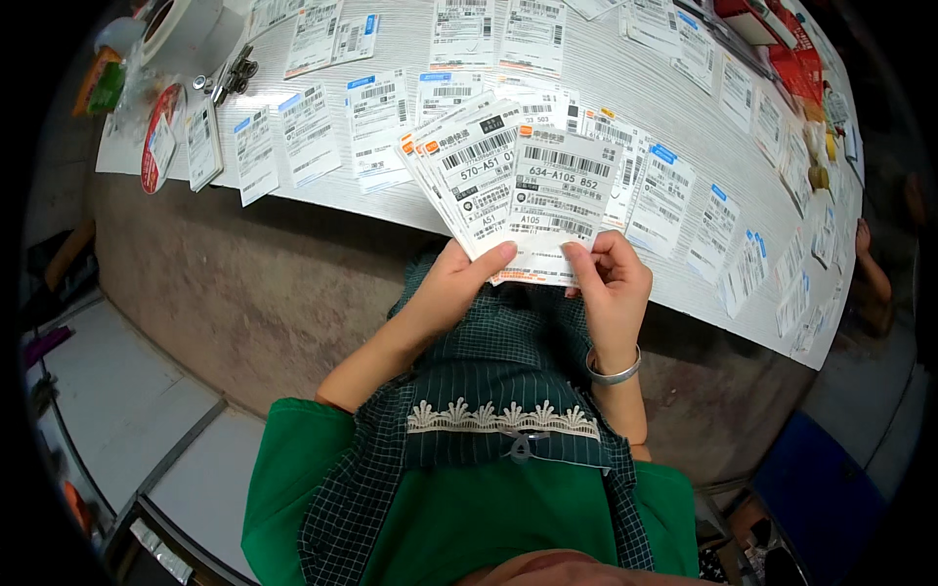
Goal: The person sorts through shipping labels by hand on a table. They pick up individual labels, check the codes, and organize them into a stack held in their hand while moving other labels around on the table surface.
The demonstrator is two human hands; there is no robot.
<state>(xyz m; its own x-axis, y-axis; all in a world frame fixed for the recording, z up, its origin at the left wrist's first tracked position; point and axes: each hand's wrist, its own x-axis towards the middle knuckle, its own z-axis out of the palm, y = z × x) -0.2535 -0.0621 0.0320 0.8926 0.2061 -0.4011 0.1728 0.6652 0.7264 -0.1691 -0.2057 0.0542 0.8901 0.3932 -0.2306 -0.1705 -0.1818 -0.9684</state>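
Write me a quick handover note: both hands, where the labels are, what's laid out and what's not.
Left hand: grip on a fanned stack of shipping labels, thumb across the lower edge.
Right hand: pinching the front label's lower right corner; bracelet on the wrist.
Done: many labels lie in rows on the white table.
Left: the fan in hand is not yet laid down.

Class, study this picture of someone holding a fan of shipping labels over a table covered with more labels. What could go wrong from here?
1. The fanned labels are pinched only at their lower corners by the left hand and right hand, so some could slip out.
2. Dropped ones might mix with the labels laid out on the table, spoiling any order.
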